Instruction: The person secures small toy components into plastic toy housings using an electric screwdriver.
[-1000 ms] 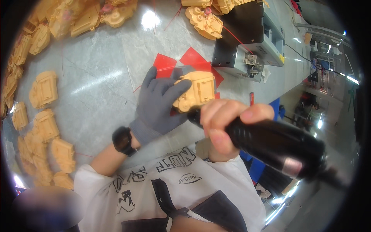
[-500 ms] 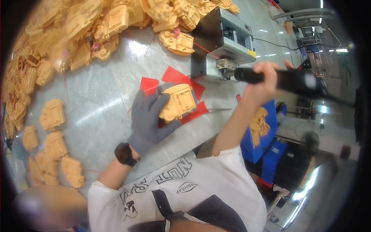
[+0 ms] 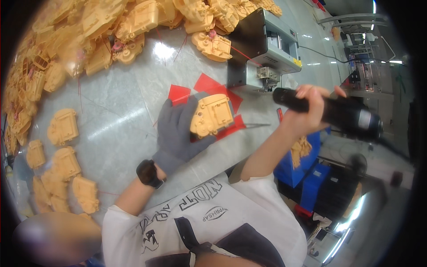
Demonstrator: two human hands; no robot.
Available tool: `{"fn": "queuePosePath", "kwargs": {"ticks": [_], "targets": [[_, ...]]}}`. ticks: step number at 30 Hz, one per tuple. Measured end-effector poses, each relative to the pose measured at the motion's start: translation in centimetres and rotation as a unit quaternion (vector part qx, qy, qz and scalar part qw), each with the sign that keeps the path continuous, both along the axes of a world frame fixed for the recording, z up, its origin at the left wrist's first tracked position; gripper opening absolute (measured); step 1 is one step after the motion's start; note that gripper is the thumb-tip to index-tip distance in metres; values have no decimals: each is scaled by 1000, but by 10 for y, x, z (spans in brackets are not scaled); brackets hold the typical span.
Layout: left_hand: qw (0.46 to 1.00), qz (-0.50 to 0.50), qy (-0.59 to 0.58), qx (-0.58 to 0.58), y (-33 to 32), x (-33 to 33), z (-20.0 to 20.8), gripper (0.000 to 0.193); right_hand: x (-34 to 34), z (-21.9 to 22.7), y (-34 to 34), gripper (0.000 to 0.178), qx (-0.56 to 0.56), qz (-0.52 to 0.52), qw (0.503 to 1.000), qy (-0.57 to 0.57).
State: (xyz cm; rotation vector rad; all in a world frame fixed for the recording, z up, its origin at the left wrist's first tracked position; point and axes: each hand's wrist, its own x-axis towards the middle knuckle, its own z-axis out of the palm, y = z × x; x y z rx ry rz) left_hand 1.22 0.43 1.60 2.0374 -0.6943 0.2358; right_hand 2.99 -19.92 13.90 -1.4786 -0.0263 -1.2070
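My left hand (image 3: 178,131), in a grey glove, lies with fingers spread beside a yellow plastic housing (image 3: 212,115). Its thumb runs along the housing's lower edge, and the fingers are at its left side. Under the housing are red sheets (image 3: 180,94) and part of a grey base. My bare right hand (image 3: 313,104) is wrapped round a black corded electric screwdriver (image 3: 351,116), tilted with its front end to the left. That front end is just right of the metal block on a box-shaped screw feeder (image 3: 267,49); no bit can be made out.
Yellow housings (image 3: 102,26) are heaped along the table's far left side, with thin red wires among them. Several more housings (image 3: 63,127) lie at the left. A blue bin (image 3: 293,171) with yellow parts stands at the right beyond the table (image 3: 120,147). A thin dark tool (image 3: 258,125) lies nearby.
My left index finger has come off the housing to its left side. The right hand and screwdriver have shifted slightly down and right. The whole view has moved a little.
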Motion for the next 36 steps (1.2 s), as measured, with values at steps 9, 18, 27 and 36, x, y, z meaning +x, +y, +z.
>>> {"fn": "queuePosePath", "kwargs": {"ticks": [9, 18, 27, 36], "targets": [[999, 2, 47, 27, 3, -5, -2, 86, 24, -11, -25, 37, 61, 12, 991, 120], [999, 36, -8, 27, -1, -1, 1, 82, -14, -10, 61, 53, 50, 215, 972, 77], [998, 34, 15, 47, 1, -1, 5, 89, 8, -16, 87, 51, -8, 187, 972, 140], [998, 28, 47, 38, 4, 1, 3, 86, 11, -21, 90, 51, -8, 196, 969, 151]]}}
